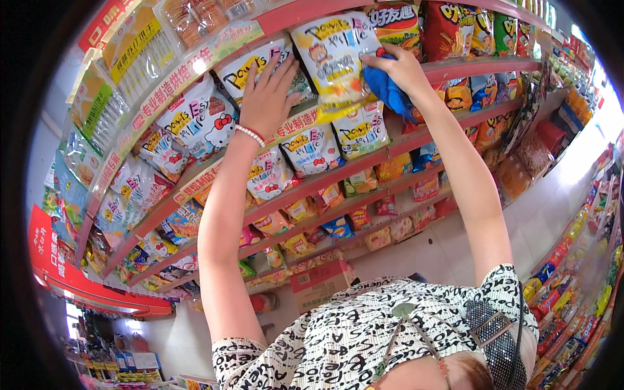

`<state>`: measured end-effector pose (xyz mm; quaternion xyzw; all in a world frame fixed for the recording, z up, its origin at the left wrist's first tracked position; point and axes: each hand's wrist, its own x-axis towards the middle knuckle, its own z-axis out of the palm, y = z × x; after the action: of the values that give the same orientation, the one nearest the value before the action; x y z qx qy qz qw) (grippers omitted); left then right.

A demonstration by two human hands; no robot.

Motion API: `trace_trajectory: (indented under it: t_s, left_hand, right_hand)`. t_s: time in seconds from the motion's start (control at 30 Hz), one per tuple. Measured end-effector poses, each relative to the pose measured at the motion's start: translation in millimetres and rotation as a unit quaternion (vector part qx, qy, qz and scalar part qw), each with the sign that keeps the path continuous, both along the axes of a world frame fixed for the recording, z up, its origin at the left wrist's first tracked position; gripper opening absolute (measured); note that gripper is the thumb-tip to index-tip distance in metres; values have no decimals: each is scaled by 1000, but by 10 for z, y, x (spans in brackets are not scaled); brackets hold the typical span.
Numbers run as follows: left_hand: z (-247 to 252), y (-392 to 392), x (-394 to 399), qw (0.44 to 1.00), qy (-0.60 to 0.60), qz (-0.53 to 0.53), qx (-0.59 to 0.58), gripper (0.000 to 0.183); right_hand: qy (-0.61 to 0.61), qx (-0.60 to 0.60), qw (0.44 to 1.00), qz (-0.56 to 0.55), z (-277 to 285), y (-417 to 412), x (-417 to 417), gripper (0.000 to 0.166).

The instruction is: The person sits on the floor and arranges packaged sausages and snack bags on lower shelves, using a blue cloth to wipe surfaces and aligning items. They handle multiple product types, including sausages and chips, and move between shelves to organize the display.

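Note:
My right hand [397, 68] grips a white and yellow snack bag [334, 53] by its right edge, with a blue cloth [385, 90] bunched under the same hand. The bag is tilted out in front of the upper shelf. My left hand [270, 92], wearing a beaded bracelet at the wrist, lies with spread fingers on another white snack bag [239, 73] standing on that shelf. Its fingers do not appear closed round anything. More white snack bags with a cartoon cat [200, 122] stand to the left of my left hand.
Shelves with red edges [341, 173] curve across the view, holding many snack bags. Packs of biscuits [136, 48] fill the top left. A cardboard box [321, 287] sits on the floor below. Another stocked shelf [570, 287] runs along the right, beyond the tiled floor [441, 253].

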<state>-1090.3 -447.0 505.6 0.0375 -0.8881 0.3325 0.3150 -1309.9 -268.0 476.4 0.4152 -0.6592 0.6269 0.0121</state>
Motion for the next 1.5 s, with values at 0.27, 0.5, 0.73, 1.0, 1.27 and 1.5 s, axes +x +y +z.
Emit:
trace_trajectory:
  t_s: [0.27,0.5,0.73,1.0,1.27,1.5]
  left_hand:
    - [24,-68,-88,960,64,-153,226,70]
    - [-107,398,-336,983,39,-105,147,75]
    - [-322,248,-382,986,54,-97,124,73]
    - [-486,591,-159,962,81,-167,203,82]
    - [-942,864,-39,719,46,-282,633,95]
    - [-1234,1096,-92,579,31,-279,766,77]
  right_hand:
    - [-22,-53,998,-23,-37,-360,1,63]
    - [35,-36,997,-57,-93,-370,-102,71]
    - [8,28,999,45,-196,-268,-102,54]
    - [-47,-50,996,64,-247,96,114,66]
    - [-194,-24,971,135,-401,629,428,53]
    - [-177,84,966,165,-744,910,283,69]
